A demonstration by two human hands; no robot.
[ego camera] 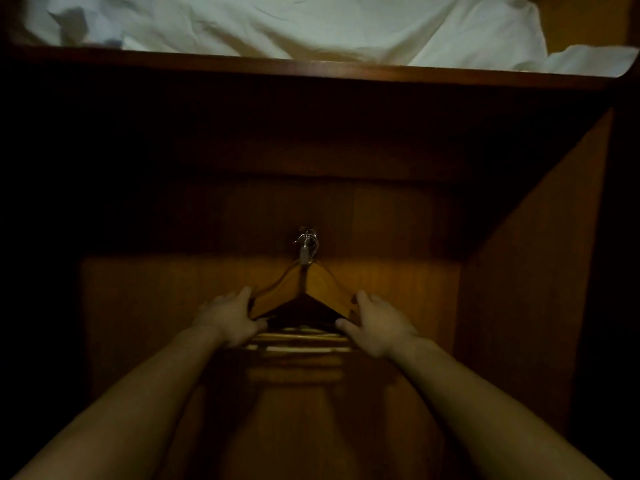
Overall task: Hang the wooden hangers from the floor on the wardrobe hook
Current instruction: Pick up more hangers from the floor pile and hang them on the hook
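Dim wardrobe panelling (166, 292) backs the hook (304, 242), below which left hand (230, 317) and right hand (377, 323) clasp opposite ends of the wooden hangers (322, 285); an uneven tug could unhook them.

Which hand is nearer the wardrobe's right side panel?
Right. The right hand holds the wooden hangers' end toward the side panel; the left hand holds the opposite end, farther off.

This is the inside of a wardrobe (381, 278), the sort found in a bedroom. Dark wood panels form its back and sides, a shelf (311, 69) above carries crumpled white bedding (277, 22), and a metal hook (304, 244) holds wooden hangers (322, 282).
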